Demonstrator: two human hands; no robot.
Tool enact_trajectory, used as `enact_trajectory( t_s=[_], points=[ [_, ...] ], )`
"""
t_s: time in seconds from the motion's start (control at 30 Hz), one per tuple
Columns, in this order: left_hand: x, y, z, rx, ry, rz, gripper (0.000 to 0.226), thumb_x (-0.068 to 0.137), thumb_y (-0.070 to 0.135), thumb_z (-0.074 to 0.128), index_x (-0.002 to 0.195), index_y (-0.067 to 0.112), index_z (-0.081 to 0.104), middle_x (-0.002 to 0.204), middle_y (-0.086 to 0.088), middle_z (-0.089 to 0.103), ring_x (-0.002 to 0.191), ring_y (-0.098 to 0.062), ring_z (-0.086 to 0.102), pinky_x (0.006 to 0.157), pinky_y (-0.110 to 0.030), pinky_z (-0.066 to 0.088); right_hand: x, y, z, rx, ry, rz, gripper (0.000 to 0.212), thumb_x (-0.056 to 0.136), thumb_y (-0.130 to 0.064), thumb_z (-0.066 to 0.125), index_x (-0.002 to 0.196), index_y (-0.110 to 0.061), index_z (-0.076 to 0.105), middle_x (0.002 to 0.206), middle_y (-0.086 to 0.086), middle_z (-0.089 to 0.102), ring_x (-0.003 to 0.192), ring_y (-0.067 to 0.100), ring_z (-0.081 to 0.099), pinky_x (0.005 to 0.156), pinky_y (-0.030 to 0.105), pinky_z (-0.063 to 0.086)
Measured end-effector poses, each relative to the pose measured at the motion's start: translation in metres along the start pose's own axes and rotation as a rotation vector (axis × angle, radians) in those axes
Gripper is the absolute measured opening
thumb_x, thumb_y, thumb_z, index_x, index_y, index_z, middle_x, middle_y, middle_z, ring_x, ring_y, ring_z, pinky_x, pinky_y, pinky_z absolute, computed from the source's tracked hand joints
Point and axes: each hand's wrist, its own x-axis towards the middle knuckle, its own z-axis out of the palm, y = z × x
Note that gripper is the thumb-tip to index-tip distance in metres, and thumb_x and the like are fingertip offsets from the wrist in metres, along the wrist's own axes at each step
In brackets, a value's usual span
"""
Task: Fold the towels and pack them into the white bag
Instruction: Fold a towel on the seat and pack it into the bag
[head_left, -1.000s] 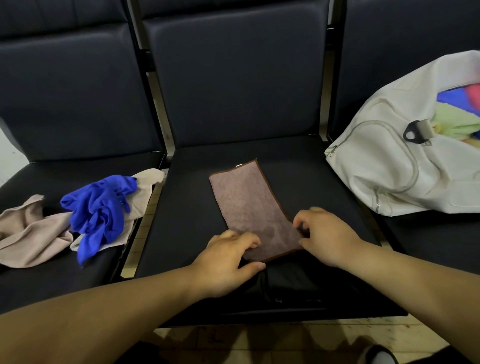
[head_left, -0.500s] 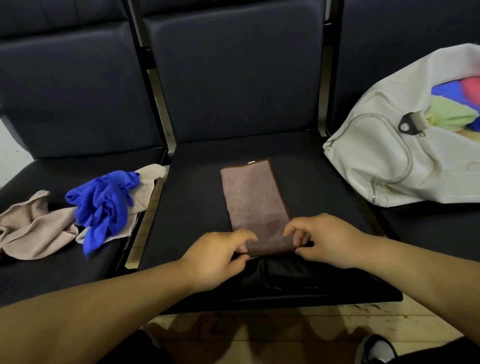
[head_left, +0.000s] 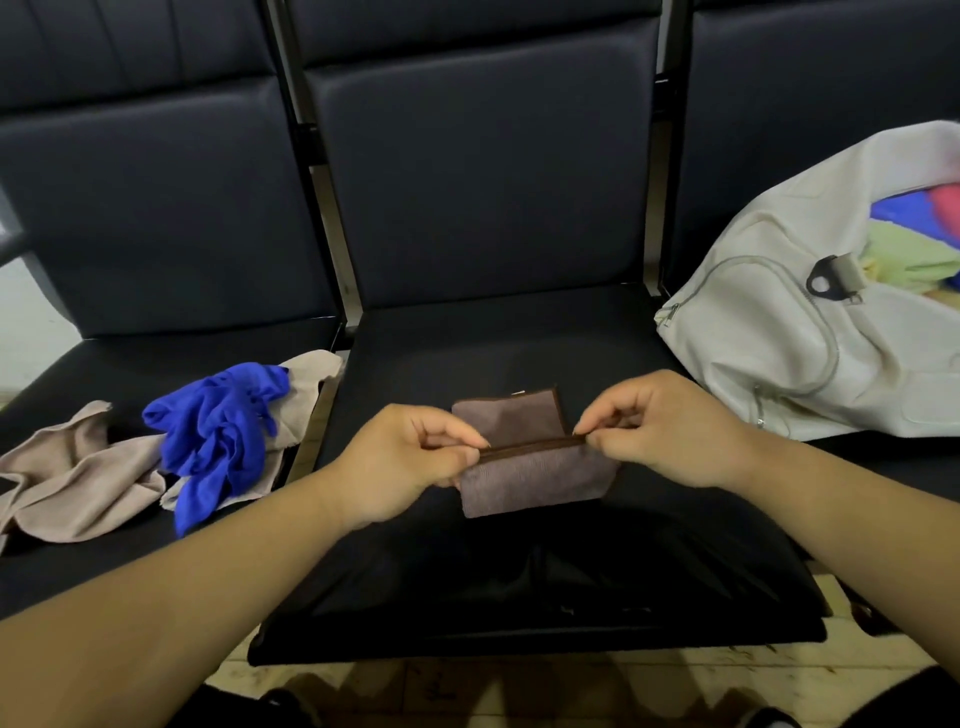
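The white bag (head_left: 779, 364) lies at the right seat's (head_left: 883, 467) left edge, mouth gaping, coloured towels (head_left: 914, 260) inside (green, blue, pink). Over the middle seat's (head_left: 467, 353) centre, left hand (head_left: 405, 462) and right hand (head_left: 670, 426) each clamp thumb and fingers (head_left: 605, 418) on the brown towel's (head_left: 535, 478) hemmed edge, doubled over itself.

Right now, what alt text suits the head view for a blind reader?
A person's left hand and right hand pinch the edge of a half-folded brown towel on the middle seat. A blue towel and a beige towel lie crumpled to its left; a white bag holding coloured cloth sits on the right.
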Motion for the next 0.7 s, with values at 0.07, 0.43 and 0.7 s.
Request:
enact_trajectory(
  t_s=[0.07,0.43,0.7],
  points=[
    [0.015,-0.002,-0.005,0.04,0.086,0.024,0.017,0.093,0.0,0.068,0.095,0.014,0.078,0.081,-0.015,0.073,0.072,-0.016,0.068,0.082,-0.04,0.06,0.016,0.0,0.0,-0.004,0.032,0.003,0.024,0.085,-0.009,0.075,0.084,-0.033,0.079,0.079,-0.013,0.075,0.075,0.006,0.07,0.072,0.018,0.056],
    [0.104,-0.036,-0.014,0.22,0.338,-0.083,0.012,0.097,0.018,0.065,0.096,0.03,0.068,0.076,0.003,0.074,0.07,-0.01,0.069,0.077,-0.03,0.057,0.115,0.04,0.034,-0.058,0.18,0.183,0.018,0.091,-0.017,0.069,0.089,-0.034,0.075,0.087,-0.018,0.072,0.085,-0.001,0.067,0.078,0.02,0.053],
    [0.103,-0.059,-0.003,0.493,0.368,0.05,0.024,0.097,0.03,0.062,0.121,0.029,0.059,0.117,0.009,0.052,0.107,-0.008,0.056,0.096,-0.024,0.045,0.129,0.082,0.068,-0.2,0.29,0.25,0.01,0.093,-0.024,0.069,0.098,-0.032,0.072,0.092,-0.017,0.068,0.092,0.005,0.065,0.077,0.022,0.049]
  ],
)
